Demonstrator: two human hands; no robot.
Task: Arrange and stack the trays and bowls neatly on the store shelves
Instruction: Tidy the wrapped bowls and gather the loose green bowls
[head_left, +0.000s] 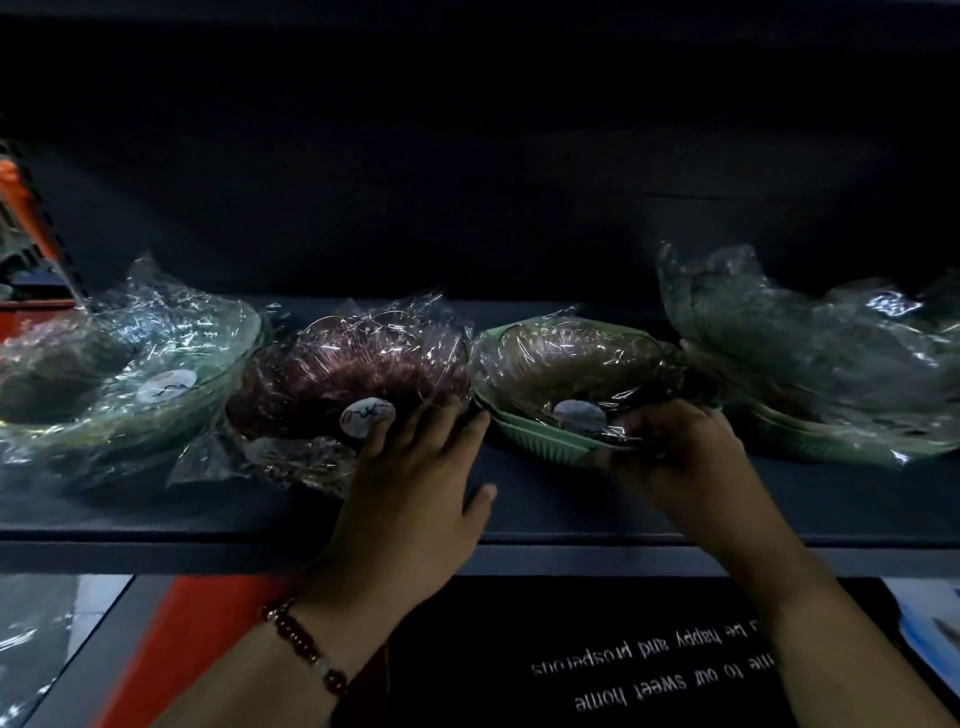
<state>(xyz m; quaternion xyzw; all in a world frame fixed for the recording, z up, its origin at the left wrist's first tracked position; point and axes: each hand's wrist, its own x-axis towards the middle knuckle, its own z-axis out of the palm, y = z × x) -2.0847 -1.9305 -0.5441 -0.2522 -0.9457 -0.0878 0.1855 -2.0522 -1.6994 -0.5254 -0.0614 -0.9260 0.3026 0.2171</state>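
On the dark shelf (156, 519), head view | we see four wrapped bowl sets in a row, spacing left, we judge | left hand (410, 499) fingers spread at 9 o'clock against purple bowl (353, 374) | right hand (675, 457) fingers pinching green tray (545, 447) with cling-wrapped, labelled bowl at centre.

A dark shelf (571, 499) holds four wrapped bowl bundles in a row: clear (130, 374), purple (337, 384), green (561, 384), green (831, 364).

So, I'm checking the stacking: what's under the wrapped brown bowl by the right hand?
The wrapped brown bowl sits on stacked green trays, two rims showing. The right hand hides their near right corner.
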